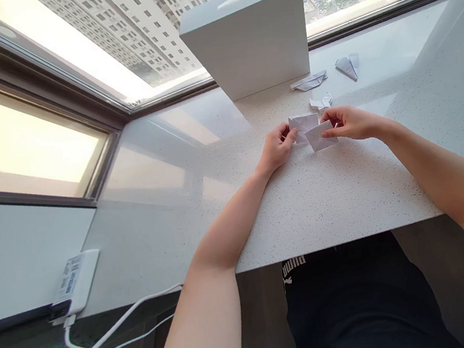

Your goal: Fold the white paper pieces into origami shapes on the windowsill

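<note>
Between my two hands is a folded white sheet of paper [304, 123], held just above the pale speckled counter. My left hand [278, 145] pinches its left edge, thumb in front. My right hand [346, 123] grips a pointed folded flap on the right side, thumb over the front and fingers behind. I cannot tell whether the flap and the left part are one piece. Just behind the paper lies a small folded paper shape [321, 101]. Farther back are a long, narrow folded paper [309, 81] and a fan-like folded paper wedge [347, 66].
A large white box-like block [259, 42] stands at the window behind the folded papers. At the left, a white power adapter [79, 281] with a white cable [118, 319] sits at the counter's edge. The speckled counter [204, 222] ends close to my body.
</note>
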Motion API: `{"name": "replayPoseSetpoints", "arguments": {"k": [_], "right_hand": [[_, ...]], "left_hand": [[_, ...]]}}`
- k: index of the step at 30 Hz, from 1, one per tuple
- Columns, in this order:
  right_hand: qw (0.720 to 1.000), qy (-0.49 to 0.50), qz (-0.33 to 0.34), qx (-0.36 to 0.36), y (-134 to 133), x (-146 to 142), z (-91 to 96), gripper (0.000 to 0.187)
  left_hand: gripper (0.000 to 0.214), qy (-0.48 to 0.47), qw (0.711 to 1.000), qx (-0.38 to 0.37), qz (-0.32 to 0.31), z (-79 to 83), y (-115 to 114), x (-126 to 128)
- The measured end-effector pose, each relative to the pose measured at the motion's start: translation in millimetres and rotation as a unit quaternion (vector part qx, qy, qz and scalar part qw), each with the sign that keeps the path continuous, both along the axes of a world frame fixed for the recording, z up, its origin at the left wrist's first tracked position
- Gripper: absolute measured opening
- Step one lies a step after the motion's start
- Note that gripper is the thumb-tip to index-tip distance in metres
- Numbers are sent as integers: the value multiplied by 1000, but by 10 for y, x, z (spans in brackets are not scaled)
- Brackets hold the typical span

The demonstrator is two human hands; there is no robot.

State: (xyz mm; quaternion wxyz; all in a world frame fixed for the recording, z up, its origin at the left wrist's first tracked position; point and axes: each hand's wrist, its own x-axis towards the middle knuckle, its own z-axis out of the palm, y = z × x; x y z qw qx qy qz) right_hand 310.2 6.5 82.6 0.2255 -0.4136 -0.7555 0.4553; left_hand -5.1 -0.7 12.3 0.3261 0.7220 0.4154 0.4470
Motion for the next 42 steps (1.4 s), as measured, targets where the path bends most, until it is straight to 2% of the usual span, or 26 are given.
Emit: {"name": "replayPoseSetpoints", "arguments": {"k": [4, 9, 15, 19, 24, 29, 32, 36, 42], "right_hand": [[995, 75, -56, 16, -21, -135, -107, 46], [989, 89, -118, 23, -53, -242, -203, 46], [985, 97, -135, 48, -125, -311, -176, 54], [986, 96, -128, 55, -150, -350, -187, 56], [982, 88, -161, 55, -132, -316, -219, 66], [991, 14, -123, 53, -101, -246, -188, 53], [992, 21, -106, 70, -102, -236, -152, 54], [990, 41, -102, 88, -126, -252, -133, 41], [995, 19, -65, 78, -158, -293, -156, 33]], "left_hand": [[80, 10, 1000, 4, -17, 13, -16, 6], [79, 16, 998, -2, -53, 102, -79, 32], [76, 15, 996, -17, -85, 208, -138, 54], [75, 22, 996, -14, -80, 189, -136, 38], [70, 38, 997, 11, -60, 156, -123, 17], [57, 59, 996, 34, -56, 148, -119, 22], [48, 72, 995, 51, -43, 127, -109, 39], [45, 91, 993, 80, -12, 93, -93, 60], [30, 114, 989, 88, -31, 74, -88, 69]]}}
